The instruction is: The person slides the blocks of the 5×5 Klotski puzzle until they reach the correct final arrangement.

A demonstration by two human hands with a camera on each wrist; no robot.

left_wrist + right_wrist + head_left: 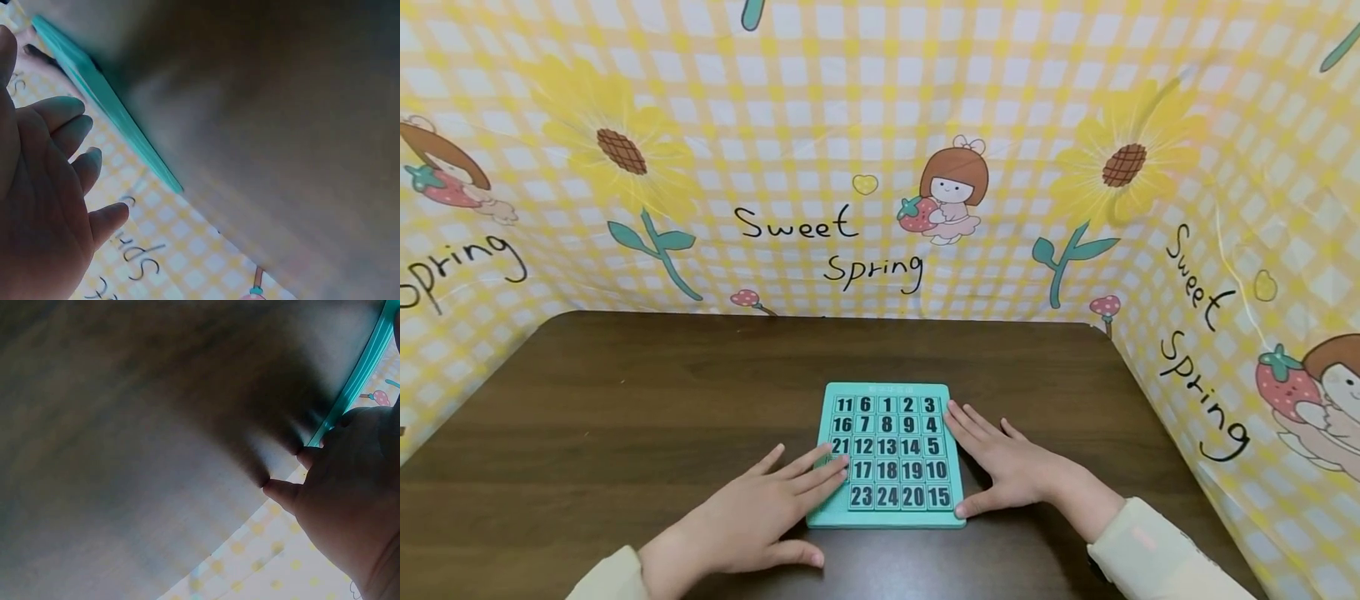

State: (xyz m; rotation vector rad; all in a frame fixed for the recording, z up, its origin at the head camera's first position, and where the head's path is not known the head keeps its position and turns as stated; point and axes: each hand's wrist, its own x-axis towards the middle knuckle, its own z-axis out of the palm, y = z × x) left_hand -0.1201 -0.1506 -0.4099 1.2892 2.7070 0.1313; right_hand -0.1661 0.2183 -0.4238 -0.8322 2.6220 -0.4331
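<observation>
A turquoise number slide puzzle [887,521] lies flat on the table, its tiles [887,471] marked with black numbers. My left hand [748,512] reaches over its left side with fingers spread and straight. The fingertips are at the left column, just below tile 21, and cover that spot. At the bottom left corner the frame floor shows bare. My right hand [1015,468] rests along the right edge, straight fingers near the top right and thumb at the bottom right corner. Both wrist views show the puzzle's thin side [109,103] beside the fingers.
The dark brown wooden table [625,417] surrounds the puzzle. A yellow checked cloth [805,158] with flowers and "Sweet Spring" lettering hangs behind the table and along both sides. Pale sleeves [1157,550] cover the forearms.
</observation>
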